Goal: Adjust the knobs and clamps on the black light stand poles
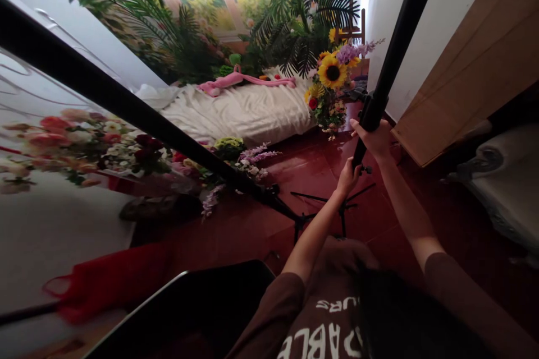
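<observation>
A black telescopic light stand rises in front of me, slanting up to the right, its spread legs on the red floor. My left hand wraps round the thin lower section of the pole, close to a small knob. Higher up, my right hand grips the stand around its thicker joint, near a clamp collar. Parts of the fingers on both hands are hidden behind the pole. To the left, a second black stand crosses the view diagonally, untouched by either hand.
A cream-draped bed with a pink plush toy stands ahead. Sunflowers are at its right end, artificial flowers at left. A wooden panel and a pale upholstered piece stand right. A red cloth lies lower left.
</observation>
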Motion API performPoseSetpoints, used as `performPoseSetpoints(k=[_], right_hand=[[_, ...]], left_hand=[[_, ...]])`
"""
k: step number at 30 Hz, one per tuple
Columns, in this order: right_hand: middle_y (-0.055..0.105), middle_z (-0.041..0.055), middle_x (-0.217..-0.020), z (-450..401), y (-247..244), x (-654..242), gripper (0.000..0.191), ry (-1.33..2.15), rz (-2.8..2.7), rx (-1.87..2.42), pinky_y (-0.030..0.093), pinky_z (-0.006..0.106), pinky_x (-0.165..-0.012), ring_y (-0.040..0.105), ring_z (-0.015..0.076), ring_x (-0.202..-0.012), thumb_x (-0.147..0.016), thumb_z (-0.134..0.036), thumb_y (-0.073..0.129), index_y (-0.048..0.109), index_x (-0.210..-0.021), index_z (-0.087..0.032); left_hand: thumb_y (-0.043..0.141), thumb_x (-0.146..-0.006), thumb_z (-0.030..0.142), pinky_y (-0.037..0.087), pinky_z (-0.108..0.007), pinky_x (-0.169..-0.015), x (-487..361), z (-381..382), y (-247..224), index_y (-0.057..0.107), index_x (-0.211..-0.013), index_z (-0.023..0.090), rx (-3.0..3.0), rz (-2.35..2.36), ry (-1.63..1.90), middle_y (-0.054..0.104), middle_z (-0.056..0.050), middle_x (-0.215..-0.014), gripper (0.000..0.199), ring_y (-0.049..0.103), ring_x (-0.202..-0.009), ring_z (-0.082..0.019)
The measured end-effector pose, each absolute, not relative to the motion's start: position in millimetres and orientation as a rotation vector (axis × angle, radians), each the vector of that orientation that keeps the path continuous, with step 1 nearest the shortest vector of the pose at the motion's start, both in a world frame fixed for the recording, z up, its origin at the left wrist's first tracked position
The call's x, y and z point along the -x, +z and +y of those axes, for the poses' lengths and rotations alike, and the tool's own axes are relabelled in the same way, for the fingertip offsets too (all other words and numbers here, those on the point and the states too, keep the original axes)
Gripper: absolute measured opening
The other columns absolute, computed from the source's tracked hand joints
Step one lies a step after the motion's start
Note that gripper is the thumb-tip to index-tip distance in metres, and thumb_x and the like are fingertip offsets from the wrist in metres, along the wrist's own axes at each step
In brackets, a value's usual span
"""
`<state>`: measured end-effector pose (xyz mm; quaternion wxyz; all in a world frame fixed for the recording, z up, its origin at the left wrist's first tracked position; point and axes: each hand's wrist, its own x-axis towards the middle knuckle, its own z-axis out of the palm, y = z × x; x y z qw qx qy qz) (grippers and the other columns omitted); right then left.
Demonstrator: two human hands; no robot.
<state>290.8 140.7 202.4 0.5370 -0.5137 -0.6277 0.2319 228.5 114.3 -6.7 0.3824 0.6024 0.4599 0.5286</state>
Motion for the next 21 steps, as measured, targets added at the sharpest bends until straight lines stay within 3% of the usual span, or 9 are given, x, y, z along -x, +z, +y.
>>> performPoseSetpoints(k=[7,13,21], right_hand=[[0.075,0.0035,-0.095,120.2,154.2,-339.3,0.042,0.745,-1.689,1.119,0.06,0.034,-0.078,0.072,0.0185,-0.083,-0.073,-0.047,0.077,0.065,-0.105,-0.022],[0.074,0.0077,-0.101,89.0,88.3,-382.2,0.031,0.864,-1.692,1.287,0.058,0.044,-0.089,0.071,0.023,-0.096,-0.079,-0.039,0.073,0.067,-0.104,-0.022],[0.07,0.0094,-0.121,74.1,56.6,-380.4,0.036,0.828,-1.616,1.316,0.059,0.045,-0.091,0.067,0.0257,-0.111,-0.085,-0.042,0.066,0.066,-0.116,-0.025]], left_hand=[[0.049,-0.095,0.032,0.047,-0.023,-0.067,-229.6,114.0,-9.2,0.046,-0.121,0.02,-1.565,1.187,1.404,0.066,-0.003,-0.09,0.029,0.061,-0.069,-0.011],[0.049,-0.096,0.033,0.048,-0.023,-0.068,-230.5,115.7,-9.8,0.047,-0.118,0.019,-1.587,1.176,1.454,0.066,-0.003,-0.088,0.026,0.062,-0.069,-0.01],[0.046,-0.096,0.035,0.049,-0.026,-0.07,-230.6,116.4,-13.0,0.047,-0.117,0.02,-1.618,1.177,1.47,0.065,-0.005,-0.091,0.026,0.062,-0.071,-0.012]])
